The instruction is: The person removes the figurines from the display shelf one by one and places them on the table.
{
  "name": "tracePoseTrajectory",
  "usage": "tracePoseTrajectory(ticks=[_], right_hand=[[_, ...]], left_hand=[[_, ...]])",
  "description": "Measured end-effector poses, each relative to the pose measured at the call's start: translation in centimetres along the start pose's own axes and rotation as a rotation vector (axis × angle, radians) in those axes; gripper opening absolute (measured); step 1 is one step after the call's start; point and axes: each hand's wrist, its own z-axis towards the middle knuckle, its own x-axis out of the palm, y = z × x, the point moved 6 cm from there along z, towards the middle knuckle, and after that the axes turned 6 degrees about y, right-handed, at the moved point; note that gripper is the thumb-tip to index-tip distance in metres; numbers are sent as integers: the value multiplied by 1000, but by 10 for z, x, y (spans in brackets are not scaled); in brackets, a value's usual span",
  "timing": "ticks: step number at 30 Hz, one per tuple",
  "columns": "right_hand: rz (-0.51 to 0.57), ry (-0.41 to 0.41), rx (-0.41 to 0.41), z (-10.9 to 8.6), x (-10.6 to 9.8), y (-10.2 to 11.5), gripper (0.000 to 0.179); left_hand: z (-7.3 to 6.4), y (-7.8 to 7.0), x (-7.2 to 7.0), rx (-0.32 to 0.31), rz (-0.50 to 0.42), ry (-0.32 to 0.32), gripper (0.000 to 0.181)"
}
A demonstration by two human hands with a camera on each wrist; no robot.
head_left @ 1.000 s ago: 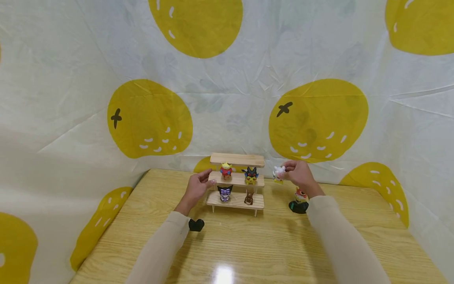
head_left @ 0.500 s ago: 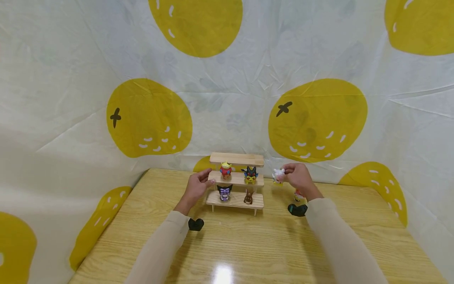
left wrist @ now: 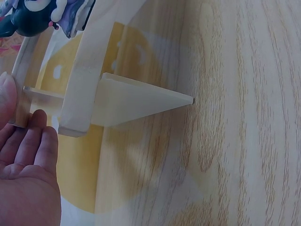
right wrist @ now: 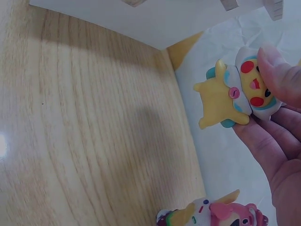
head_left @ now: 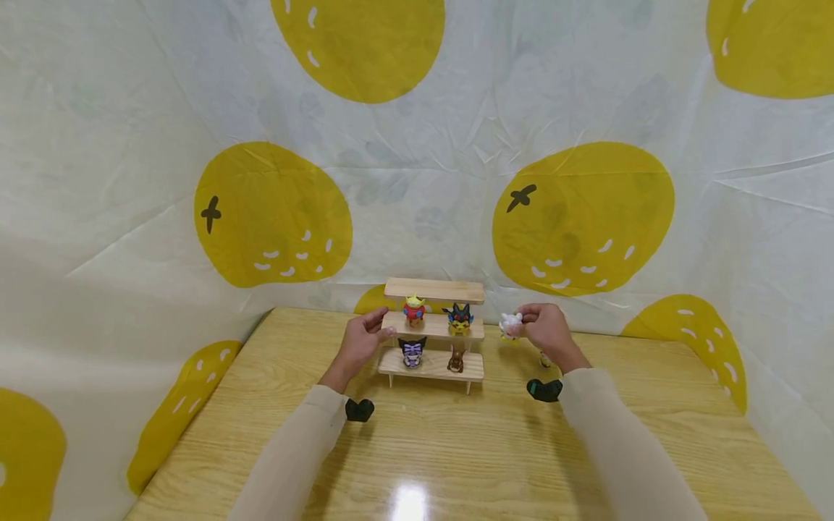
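Note:
A small three-tier wooden display stand (head_left: 433, 328) stands at the back of the table. My left hand (head_left: 362, 341) grips the left end of its middle tier, thumb on top and fingers underneath in the left wrist view. Off the stand's right side, my right hand (head_left: 549, 330) pinches a yellow figurine (right wrist: 218, 96) with red cheeks and a white hood by its head, above the table. In the head view its white back (head_left: 511, 323) shows. On the middle tier are a red figurine (head_left: 413, 311) and a black-eared yellow one (head_left: 459, 320); below sit a purple-black figurine (head_left: 412, 354) and a brown one (head_left: 456, 359).
A pink bear figurine (right wrist: 230, 214) is near my right hand, mostly hidden behind the wrist in the head view. The wooden table (head_left: 417, 449) meets a white cloth (head_left: 423, 202) printed with yellow fruit. A black piece shows beside each sleeve.
My right hand has come down slightly with the yellow figurine, and its wrist now covers more of the figurine behind it. My left hand keeps its place on the stand.

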Motion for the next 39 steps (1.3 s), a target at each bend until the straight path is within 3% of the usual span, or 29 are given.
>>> tracePoseTrajectory(ticks=[23, 39], right_hand=[[-90, -59, 26, -8, 6, -9, 36], [-117, -81, -13, -8, 12, -18, 35]], left_hand=[[0, 1, -1, -3, 0, -3, 56], [-1, 2, 2, 0, -14, 4, 56]])
